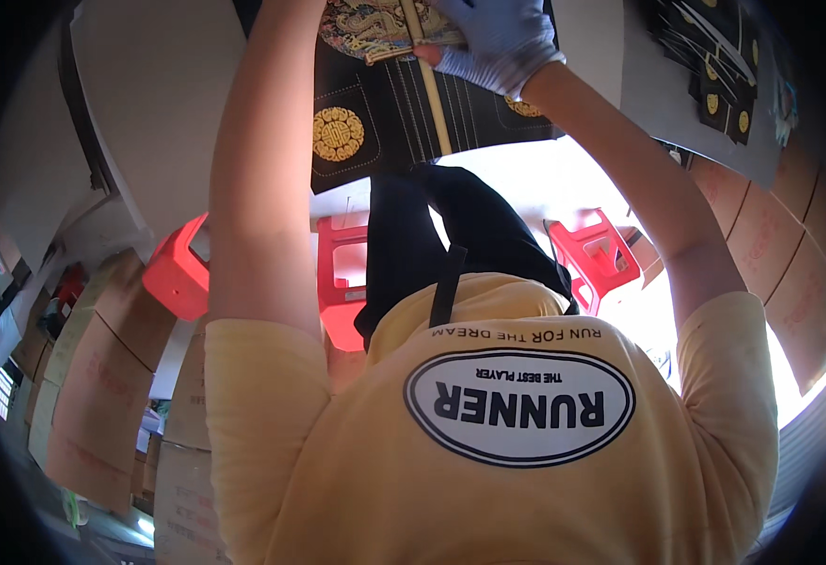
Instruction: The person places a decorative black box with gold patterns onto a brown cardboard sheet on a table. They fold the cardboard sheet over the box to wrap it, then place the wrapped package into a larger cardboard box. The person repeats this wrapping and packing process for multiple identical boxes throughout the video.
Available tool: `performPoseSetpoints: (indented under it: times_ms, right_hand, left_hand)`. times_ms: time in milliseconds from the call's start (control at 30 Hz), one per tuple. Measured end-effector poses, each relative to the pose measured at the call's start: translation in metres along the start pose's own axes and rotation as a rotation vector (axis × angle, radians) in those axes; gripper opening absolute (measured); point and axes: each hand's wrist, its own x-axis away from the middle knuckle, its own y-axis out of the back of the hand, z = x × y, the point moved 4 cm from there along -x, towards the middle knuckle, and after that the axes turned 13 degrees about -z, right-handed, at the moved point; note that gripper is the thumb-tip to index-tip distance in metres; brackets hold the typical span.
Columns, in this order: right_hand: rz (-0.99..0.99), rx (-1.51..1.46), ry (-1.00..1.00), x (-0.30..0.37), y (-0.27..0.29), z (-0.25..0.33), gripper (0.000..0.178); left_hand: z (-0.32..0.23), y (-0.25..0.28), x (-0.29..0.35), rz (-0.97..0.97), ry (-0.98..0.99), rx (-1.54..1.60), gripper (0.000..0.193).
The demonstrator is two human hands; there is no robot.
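1. The black panel (375, 122) lies at the top of view, by the near edge of the pale table (590, 56); it is probably light, stiff as card, somewhat slick; its plain edges seem the safest hold, off the gold strip (432, 104).
2. The gloved right hand (502, 47) touches it, bare thumb by the strip; whether its fingers grip is unclear; the left hand is cut off above.
3. One panel; two gold medallions (339, 134); red stools (176, 281) in three spots; overlapping black pieces (714, 80), uncountable.

A grey bench (648, 104) carries a black, gold-patterned panel (385, 108) at twelve o'clock and a loose heap (719, 71) of black, gold-marked pieces at two o'clock.
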Motion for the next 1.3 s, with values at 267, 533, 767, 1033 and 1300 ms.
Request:
performPoseSetpoints:
  times_ms: [267,533,767,1033,1300]
  right_hand:
    - [0.060,-0.037,-0.042,0.035,-0.001,0.011,0.069]
    - [-0.019,-0.021,0.064,0.054,-0.022,0.017,0.072]
    - [-0.032,0.032,0.174,-0.048,-0.011,-0.048,0.044]
    - [-0.629,0.057,0.158,-0.250,-0.036,-0.163,0.046]
    - [-0.364,-0.077,0.489,-0.075,-0.023,-0.066,0.067]
  left_hand:
    - [-0.042,0.042,0.054,0.055,-0.008,0.035,0.057]
    - [-0.058,0.099,0.123,0.098,0.069,0.159,0.057]
    - [-0.059,0.102,0.123,0.163,0.108,0.200,0.057]
    - [-0.065,0.102,0.119,0.134,0.080,0.273,0.058]
    - [-0.061,0.092,0.122,0.024,0.051,0.157,0.053]
